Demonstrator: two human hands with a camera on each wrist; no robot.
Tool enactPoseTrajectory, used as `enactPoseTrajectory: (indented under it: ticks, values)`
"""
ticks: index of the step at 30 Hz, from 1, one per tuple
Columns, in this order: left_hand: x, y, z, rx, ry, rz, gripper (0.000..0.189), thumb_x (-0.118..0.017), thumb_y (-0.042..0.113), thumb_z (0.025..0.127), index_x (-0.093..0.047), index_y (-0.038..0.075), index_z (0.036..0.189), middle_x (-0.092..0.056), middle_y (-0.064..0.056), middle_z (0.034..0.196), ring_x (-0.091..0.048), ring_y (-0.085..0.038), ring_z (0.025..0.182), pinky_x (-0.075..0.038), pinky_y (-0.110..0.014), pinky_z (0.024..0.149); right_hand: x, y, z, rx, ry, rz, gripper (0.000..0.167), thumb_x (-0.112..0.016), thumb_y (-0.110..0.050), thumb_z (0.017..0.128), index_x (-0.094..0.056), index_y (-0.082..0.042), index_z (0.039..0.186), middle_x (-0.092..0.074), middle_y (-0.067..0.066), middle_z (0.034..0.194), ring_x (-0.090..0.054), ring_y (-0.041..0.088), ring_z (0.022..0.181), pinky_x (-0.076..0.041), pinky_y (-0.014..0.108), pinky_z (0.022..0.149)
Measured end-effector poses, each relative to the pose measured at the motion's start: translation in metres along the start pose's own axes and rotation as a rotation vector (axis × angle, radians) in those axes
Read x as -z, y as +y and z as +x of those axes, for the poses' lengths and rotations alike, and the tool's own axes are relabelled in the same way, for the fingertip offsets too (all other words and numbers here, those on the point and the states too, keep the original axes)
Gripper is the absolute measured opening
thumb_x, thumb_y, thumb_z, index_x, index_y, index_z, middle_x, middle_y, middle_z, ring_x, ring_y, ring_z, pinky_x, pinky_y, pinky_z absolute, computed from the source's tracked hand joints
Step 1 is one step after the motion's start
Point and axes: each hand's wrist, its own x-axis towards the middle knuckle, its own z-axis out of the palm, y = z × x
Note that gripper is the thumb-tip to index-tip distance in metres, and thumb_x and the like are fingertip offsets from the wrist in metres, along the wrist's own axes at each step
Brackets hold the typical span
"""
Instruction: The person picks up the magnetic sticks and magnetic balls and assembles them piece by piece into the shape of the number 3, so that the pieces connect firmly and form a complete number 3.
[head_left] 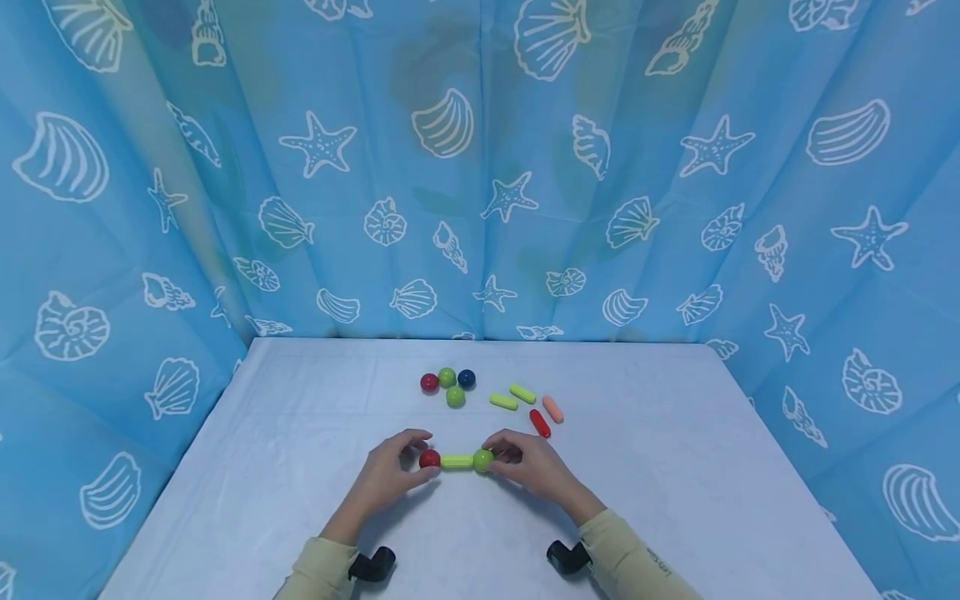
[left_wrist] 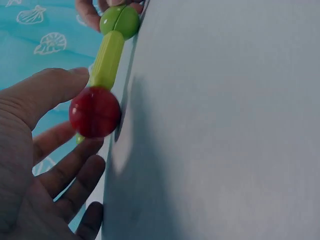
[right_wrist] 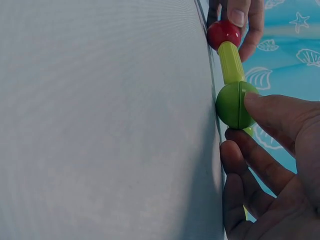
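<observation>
A red ball (head_left: 430, 459), a yellow-green rod (head_left: 457, 462) and a green ball (head_left: 483, 460) are joined in a line, low over the white table. My left hand (head_left: 392, 465) holds the red end between thumb and fingers; in the left wrist view its thumb lies along the near side of the red ball (left_wrist: 95, 112) by the rod (left_wrist: 107, 60). At the other end, my right hand (head_left: 534, 465) pinches the green ball. The right wrist view shows that thumb on the green ball (right_wrist: 236, 105), with fingertips beneath it.
Farther back on the table (head_left: 300, 392) sit a loose red ball (head_left: 429, 382), two green balls (head_left: 455, 396) and a dark blue ball (head_left: 467, 379). To their right lie two yellow-green rods (head_left: 503, 402), a red rod (head_left: 540, 422) and an orange-pink rod (head_left: 552, 408). A shell-patterned curtain (head_left: 480, 167) hangs behind.
</observation>
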Motion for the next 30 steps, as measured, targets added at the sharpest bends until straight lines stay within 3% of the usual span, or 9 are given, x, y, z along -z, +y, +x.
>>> enactPoseTrajectory:
  ticks: [10, 15, 20, 30]
  values:
    - [-0.018, 0.020, 0.009, -0.143, 0.009, 0.042, 0.048, -0.082, 0.031, 0.087, -0.065, 0.017, 0.129, -0.066, -0.001, 0.119, -0.059, -0.018, 0.105, -0.052, -0.040, 0.091, 0.000, 0.002, 0.000, -0.011, 0.006, 0.012, 0.030, -0.080, -0.025, 0.089, -0.069, -0.024, 0.116, -0.069, -0.010, 0.102, -0.064, 0.009, 0.090, -0.054, 0.027, 0.082]
    - [-0.031, 0.031, 0.015, -0.221, -0.001, 0.143, 0.044, -0.082, 0.032, 0.087, -0.069, 0.016, 0.126, -0.070, 0.001, 0.117, -0.063, -0.018, 0.105, -0.052, -0.041, 0.095, 0.000, 0.004, 0.000, -0.012, 0.005, 0.007, 0.028, -0.080, -0.026, 0.089, -0.070, -0.023, 0.115, -0.069, -0.012, 0.101, -0.064, 0.007, 0.088, -0.053, 0.025, 0.082]
    - [-0.043, 0.035, 0.019, -0.276, 0.043, 0.269, 0.038, -0.084, 0.036, 0.084, -0.075, 0.020, 0.118, -0.075, 0.006, 0.111, -0.066, -0.014, 0.102, -0.047, -0.048, 0.099, 0.001, 0.004, 0.000, -0.013, 0.002, 0.000, 0.027, -0.079, -0.024, 0.090, -0.071, -0.021, 0.116, -0.069, -0.012, 0.099, -0.064, 0.007, 0.089, -0.053, 0.025, 0.083]
    - [-0.048, 0.037, 0.018, -0.252, 0.062, 0.156, 0.029, -0.083, 0.029, 0.086, -0.077, 0.023, 0.113, -0.075, 0.010, 0.107, -0.065, -0.014, 0.104, -0.047, -0.046, 0.099, 0.001, 0.003, 0.000, -0.026, 0.000, 0.010, 0.027, -0.079, -0.022, 0.090, -0.072, -0.020, 0.117, -0.070, -0.011, 0.099, -0.064, 0.008, 0.089, -0.054, 0.027, 0.084]
